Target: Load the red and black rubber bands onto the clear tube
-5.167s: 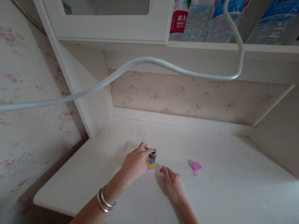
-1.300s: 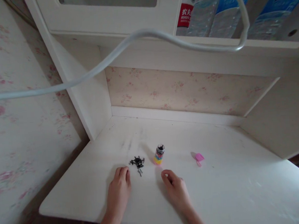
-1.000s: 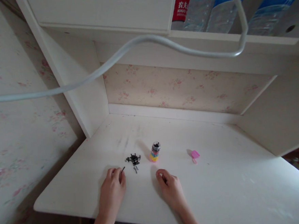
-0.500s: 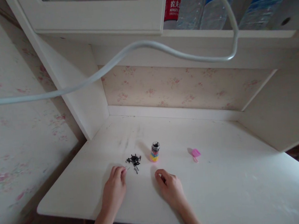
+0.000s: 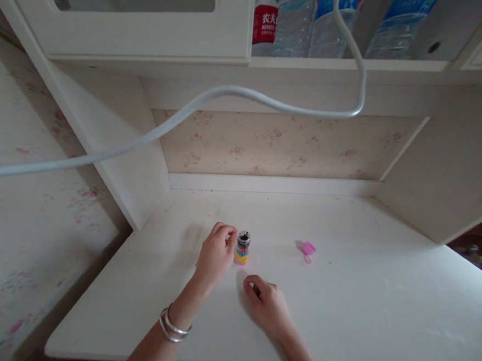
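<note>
A small clear jar [image 5: 243, 253] stands upright on the white desk. It has bands of yellow, blue and red inside, with small black pieces at its mouth. My left hand [image 5: 216, 252] is beside the jar's rim on its left, fingers pinched together; what they hold is too small or hidden to make out. My left arm and hand cover the spot where a loose heap of black pieces lay. In front of the jar, my right hand [image 5: 268, 306] rests on the desk with its fingers curled closed and nothing seen in them.
A pink plastic piece with a loop [image 5: 308, 249] lies to the right of the jar. A white cable [image 5: 218, 93] hangs across the view above the desk [image 5: 377, 303]. Overhead, a shelf holds several plastic bottles [image 5: 265, 22]. A side panel [image 5: 110, 140] stands at the left.
My left hand has moved right and away from me, from beside the black heap to the jar's rim, now hiding the heap. The right hand has stayed curled in place. The view has shifted slightly.
</note>
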`<state>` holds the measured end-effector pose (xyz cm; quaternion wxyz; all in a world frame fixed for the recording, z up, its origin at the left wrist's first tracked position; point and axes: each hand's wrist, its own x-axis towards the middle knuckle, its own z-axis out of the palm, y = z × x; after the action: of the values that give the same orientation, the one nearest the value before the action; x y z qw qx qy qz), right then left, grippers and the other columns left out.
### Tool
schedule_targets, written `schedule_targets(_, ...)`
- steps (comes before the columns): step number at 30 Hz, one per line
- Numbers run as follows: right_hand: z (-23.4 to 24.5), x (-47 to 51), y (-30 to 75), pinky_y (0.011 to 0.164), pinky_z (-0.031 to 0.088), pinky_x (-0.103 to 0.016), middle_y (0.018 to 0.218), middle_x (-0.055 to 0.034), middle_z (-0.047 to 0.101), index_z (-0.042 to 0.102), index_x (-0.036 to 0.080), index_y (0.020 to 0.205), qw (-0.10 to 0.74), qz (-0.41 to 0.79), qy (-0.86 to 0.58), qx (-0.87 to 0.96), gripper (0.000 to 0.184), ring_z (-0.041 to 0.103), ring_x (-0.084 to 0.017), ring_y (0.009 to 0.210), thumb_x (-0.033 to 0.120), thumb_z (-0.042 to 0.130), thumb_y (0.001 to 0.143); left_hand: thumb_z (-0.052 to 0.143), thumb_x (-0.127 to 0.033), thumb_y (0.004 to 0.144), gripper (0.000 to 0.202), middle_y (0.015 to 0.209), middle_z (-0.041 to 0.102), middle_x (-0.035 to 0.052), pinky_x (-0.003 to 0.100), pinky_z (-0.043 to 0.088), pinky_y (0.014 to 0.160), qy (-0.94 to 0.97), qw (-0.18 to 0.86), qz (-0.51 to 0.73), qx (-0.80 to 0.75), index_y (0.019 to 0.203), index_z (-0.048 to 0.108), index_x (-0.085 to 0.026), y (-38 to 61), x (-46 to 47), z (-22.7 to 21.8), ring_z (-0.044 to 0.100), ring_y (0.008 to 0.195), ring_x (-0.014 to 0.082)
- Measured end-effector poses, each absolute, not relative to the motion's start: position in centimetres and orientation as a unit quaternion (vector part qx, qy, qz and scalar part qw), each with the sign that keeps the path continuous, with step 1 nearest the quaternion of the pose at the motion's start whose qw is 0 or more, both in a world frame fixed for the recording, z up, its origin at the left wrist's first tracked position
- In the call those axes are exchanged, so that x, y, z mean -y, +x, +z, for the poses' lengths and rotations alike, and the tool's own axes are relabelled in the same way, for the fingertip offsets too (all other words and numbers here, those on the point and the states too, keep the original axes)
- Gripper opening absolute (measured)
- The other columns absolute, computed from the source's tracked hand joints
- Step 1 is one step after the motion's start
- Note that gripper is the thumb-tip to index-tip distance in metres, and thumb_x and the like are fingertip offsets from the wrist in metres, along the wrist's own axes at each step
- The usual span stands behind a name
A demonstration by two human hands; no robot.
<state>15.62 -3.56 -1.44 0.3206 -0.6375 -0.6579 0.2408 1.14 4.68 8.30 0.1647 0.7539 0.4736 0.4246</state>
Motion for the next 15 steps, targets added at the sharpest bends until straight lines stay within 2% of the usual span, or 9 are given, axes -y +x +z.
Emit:
schedule_targets(5,-1.3,3.4,15.7,0.053,0.033,-0.021,0.061,-0.0002,0.063,0.067,0.023,0.091,0.319,0.243,-0.636,0.659,0.03,0.056,-0.014,0.054,0.033,0.039,0.089,0.043,-0.027,0.09,0.02,0.091,0.06,0.0037,0.025,0.047,0.075,0.767,0.165,0.397,-0.477,0.088,0.061,-0.019,1.8,-5.2,7.8,0.058,0.084,0.0138)
schedule_targets(11,-1.3,3.4,15.6,0.052,0.032,-0.022,0.061,-0.001,0.065,0.067,0.023,0.089,0.323,0.24,-0.638,0.657,0.03,0.055,-0.013,0.051,0.034,0.04,0.088,0.035,-0.027,0.094,0.028,0.099,0.061,0.0051,0.03,0.046,0.089,0.763,0.165,0.415,-0.468,0.1,0.061,-0.019,1.3,-5.3,7.1,0.057,0.095,0.0146)
schedule_targets(15,-1.3,3.4,15.6,0.052,0.033,-0.021,0.059,-0.0008,0.064,0.067,0.023,0.089,0.321,0.24,-0.64,0.655,0.03,0.055,-0.014,0.051,0.034,0.04,0.088,0.035,-0.021,0.093,0.028,0.103,0.058,0.0051,0.031,0.047,0.089,0.76,0.146,0.415,-0.479,0.105,0.059,-0.021,0.3,-4.5,6.6,0.058,0.096,0.0146)
